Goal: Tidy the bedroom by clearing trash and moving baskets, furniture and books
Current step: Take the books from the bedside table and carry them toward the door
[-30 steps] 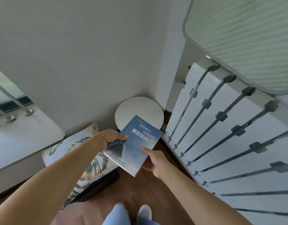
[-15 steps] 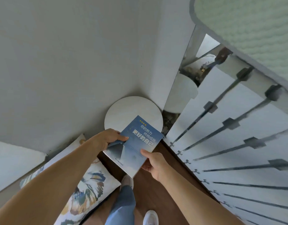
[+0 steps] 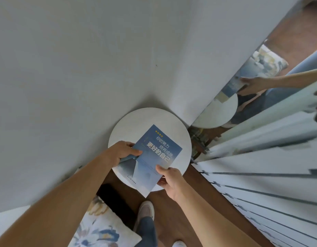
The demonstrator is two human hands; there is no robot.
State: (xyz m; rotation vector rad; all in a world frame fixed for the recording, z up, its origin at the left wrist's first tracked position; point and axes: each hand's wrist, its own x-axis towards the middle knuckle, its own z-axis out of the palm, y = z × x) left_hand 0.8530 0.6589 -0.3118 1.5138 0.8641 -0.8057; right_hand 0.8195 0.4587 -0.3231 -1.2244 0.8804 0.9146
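White walls meet in a corner above a wooden floor (image 3: 173, 216), where a round white bench (image 3: 127, 122) stands. Both hands hold a blue paperback book (image 3: 154, 157) over the bench top, its cover facing up with the title printed upside down to the wearer. Left hand (image 3: 122, 152): closed on the book's left edge, thumb on the cover, where a flap of the cover curls upward. Right hand (image 3: 169, 179): closed on the near right edge, thumb on top, fingers beneath. Whether the book's far corner touches the bench cannot be told from this angle. Right of the right hand, a mirror (image 3: 261, 82) reflects an arm, the book and the bench. Below the left forearm lies a floral cushion (image 3: 98, 227); a shoe (image 3: 145, 209) stands beneath the hands.
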